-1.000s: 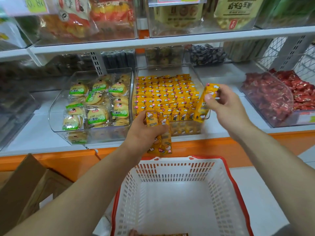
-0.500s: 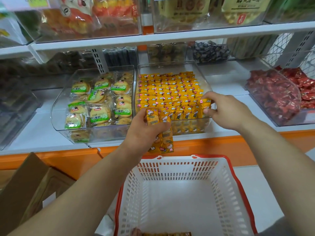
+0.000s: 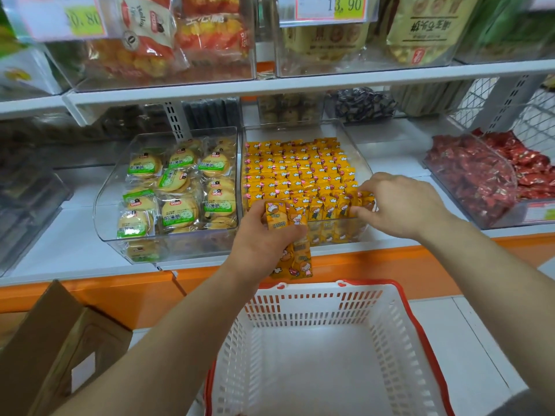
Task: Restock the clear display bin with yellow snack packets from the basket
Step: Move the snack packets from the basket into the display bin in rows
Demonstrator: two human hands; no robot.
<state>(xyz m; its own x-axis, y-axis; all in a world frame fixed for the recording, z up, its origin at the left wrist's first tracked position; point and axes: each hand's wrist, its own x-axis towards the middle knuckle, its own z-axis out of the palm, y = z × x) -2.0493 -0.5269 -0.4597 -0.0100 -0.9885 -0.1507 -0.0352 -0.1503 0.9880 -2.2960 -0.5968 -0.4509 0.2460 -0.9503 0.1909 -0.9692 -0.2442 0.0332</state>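
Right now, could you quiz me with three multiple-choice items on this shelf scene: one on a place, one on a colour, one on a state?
1. Left of the yellow-packet bin sits a bin of: A round biscuits, B red sweets, C bottles.
2. The basket rim is: A blue, B red, C green.
3. The left hand: A is empty, B grips packets, C rests in the basket.

Answers: 1 A, green-labelled biscuits lie there. 2 B, red edging shows. 3 B, it grips yellow packets; the right hand touches the bin's front row.

Yellow snack packets (image 3: 300, 175) — orange-yellow with cartoon figures — fill the clear display bin (image 3: 357, 145). Left of it, biscuit packs (image 3: 177, 187) bear green labels; right, red wrappers (image 3: 486, 172). Below — a white basket (image 3: 327, 307), red-rimmed.
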